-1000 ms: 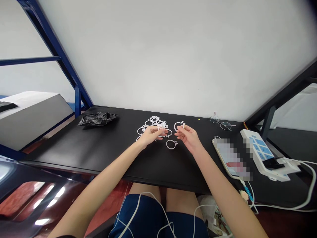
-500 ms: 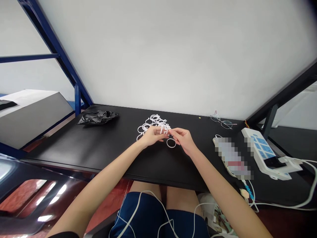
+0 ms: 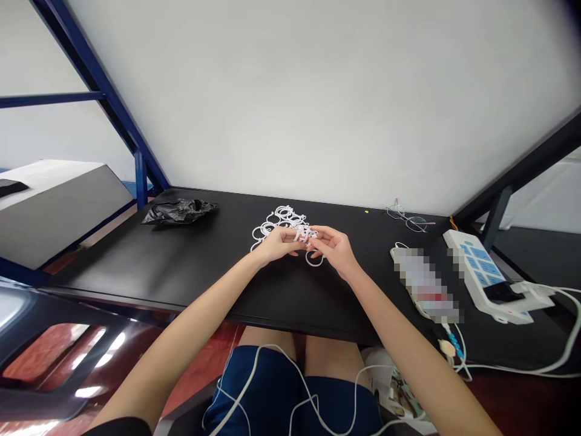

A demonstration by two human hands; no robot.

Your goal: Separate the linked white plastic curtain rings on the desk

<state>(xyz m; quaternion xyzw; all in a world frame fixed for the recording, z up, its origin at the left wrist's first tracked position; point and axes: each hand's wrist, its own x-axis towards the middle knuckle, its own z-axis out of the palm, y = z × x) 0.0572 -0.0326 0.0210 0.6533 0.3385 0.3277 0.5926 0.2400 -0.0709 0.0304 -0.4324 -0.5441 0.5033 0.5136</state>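
Small white plastic clip ring — pinched between the fingertips of both hands above the table, just in front of the pile. Left hand: fingers curled, tips pressed on the ring from the left. Right hand: fingers curled, tips meeting the left hand's at the ring. Single white plastic ring: lying flat on the table beneath the right hand's fingers.

Pile of white plastic rings: heaped loosely behind the left hand, towards the wall.

Matt black rectangular table: set against a plain white wall. Crumpled black plastic bag: far left of the table. Thin wire-framed glasses: far right, near the wall. White power strip with blue sockets: right edge, white cables trailing off it.

Blue steel frame: slanting beams at the left — beside a second, grey-topped surface.
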